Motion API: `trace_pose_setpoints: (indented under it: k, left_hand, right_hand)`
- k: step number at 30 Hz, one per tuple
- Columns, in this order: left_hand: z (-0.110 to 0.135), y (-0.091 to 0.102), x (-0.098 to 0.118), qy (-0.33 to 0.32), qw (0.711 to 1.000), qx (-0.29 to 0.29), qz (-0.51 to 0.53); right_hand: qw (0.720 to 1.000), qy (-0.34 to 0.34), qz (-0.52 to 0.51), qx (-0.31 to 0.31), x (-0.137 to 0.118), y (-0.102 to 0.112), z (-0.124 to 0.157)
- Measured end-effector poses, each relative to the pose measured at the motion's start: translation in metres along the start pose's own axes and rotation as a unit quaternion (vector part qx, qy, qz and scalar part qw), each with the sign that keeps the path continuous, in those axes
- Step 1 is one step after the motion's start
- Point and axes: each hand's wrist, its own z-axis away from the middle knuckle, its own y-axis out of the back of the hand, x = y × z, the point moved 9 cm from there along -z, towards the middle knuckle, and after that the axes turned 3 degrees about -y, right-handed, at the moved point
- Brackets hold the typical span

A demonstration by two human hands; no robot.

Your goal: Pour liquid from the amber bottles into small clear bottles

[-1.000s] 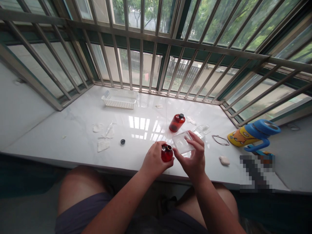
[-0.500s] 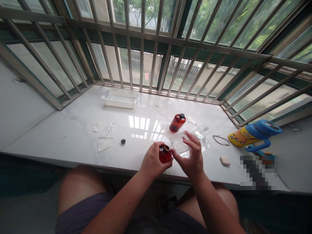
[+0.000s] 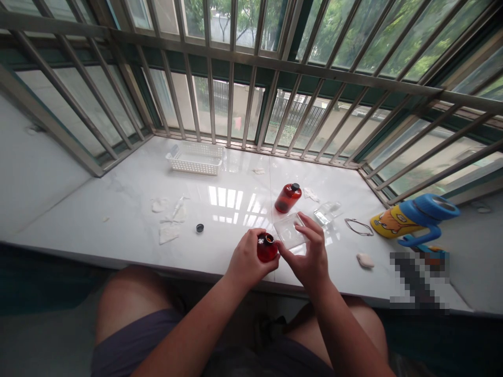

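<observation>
My left hand [image 3: 249, 257] is wrapped round a red-brown bottle [image 3: 267, 250] whose neck is uncapped, close to the near edge of the white counter. In my right hand [image 3: 310, 250] is a clear rectangular plastic container [image 3: 291, 230], tilted, with one corner at the bottle's mouth. Whether anything is inside the container is too faint to tell. Beyond it stands a second red-brown bottle [image 3: 288, 198] with a black cap on. A loose black cap [image 3: 200, 228] lies to the left of my hands.
A white perforated basket [image 3: 196, 162] sits by the window bars. Several tissue pieces [image 3: 168, 233] and a dropper-like item [image 3: 179, 206] lie left. Rightward are a clear plastic item [image 3: 327, 213], a cord loop [image 3: 359, 227], a small beige case [image 3: 365, 261] and a blue-yellow flask [image 3: 408, 217].
The view has shifted very slightly. My hands keep nearly the same pose, with the bottle and the clear container held as before.
</observation>
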Motion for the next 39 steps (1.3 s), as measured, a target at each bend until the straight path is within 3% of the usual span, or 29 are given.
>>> trace_pose_setpoints:
  k: [4,9,13,26,39]
  left_hand:
    - [-0.001,0.0,0.001,-0.002,1.0,0.001,-0.003]
    - [-0.001,-0.001,0.002,0.0,1.0,-0.003,-0.005]
    - [-0.001,-0.002,0.002,0.003,1.0,-0.009,-0.005]
    - [-0.004,-0.004,0.002,0.012,1.0,-0.019,-0.006]
    - [-0.007,-0.008,0.003,0.014,0.999,-0.032,-0.003]
  right_hand:
    - [1.0,-0.02,-0.008,0.004,0.004,-0.001,0.003]
    - [0.985,-0.126,-0.11,0.027,0.02,-0.008,0.012]
    - [0.974,-0.166,-0.152,0.039,0.026,-0.013,0.016]
    - [0.978,-0.138,-0.151,0.032,0.019,-0.003,-0.001]
    - [0.987,-0.1,-0.126,-0.015,0.015,-0.003,-0.011]
